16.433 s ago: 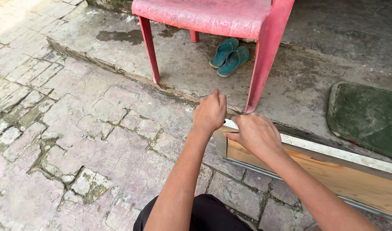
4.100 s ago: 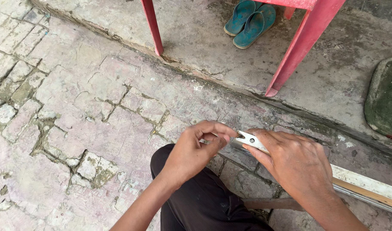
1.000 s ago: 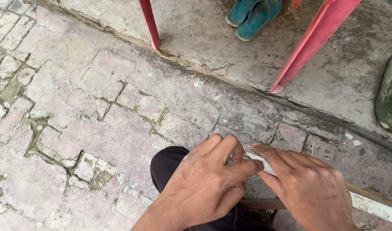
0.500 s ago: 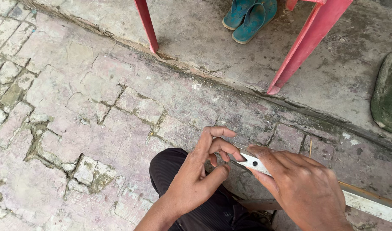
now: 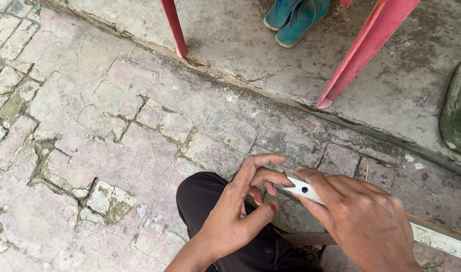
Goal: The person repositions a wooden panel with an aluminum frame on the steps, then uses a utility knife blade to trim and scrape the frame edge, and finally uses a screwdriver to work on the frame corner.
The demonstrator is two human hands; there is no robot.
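Flat white metal strip (image 5: 305, 190), small dark hole; right hand (image 5: 359, 221) clasps it, left hand (image 5: 240, 214) fingertips touch its end, half-curled.

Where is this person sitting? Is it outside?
Probably outside, in a yard or by a doorstep. The ground is old cracked paving stones beside a raised concrete step. Red plastic chair legs and teal sandals stand on the step. The right hand holds a small white tool.
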